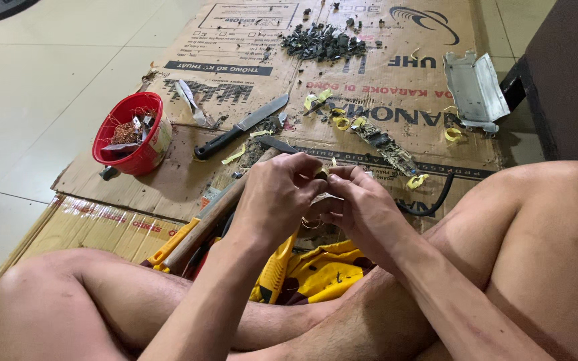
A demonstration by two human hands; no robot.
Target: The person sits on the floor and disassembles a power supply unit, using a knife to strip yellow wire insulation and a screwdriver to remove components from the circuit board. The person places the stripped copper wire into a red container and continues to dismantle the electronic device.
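While hands (322, 197) pinch it, small metal part (324, 198) glints silvery.

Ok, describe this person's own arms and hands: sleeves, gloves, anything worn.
Both arms are bare from the edge of the picture down, no sleeves showing. The left hand and the right hand wear no gloves. No watch, bracelet or ring can be made out on either wrist or on the fingers that show.

Seated on flattened cardboard (188, 180), I count one red bowl (132, 137) of copper scraps, one black-handled knife (239, 127) and one bent metal plate (475, 88) before me. One pile of dark chips (322, 43) lies beyond. Both my hands, left hand (277, 194) and right hand (362, 204), pinch one small part.
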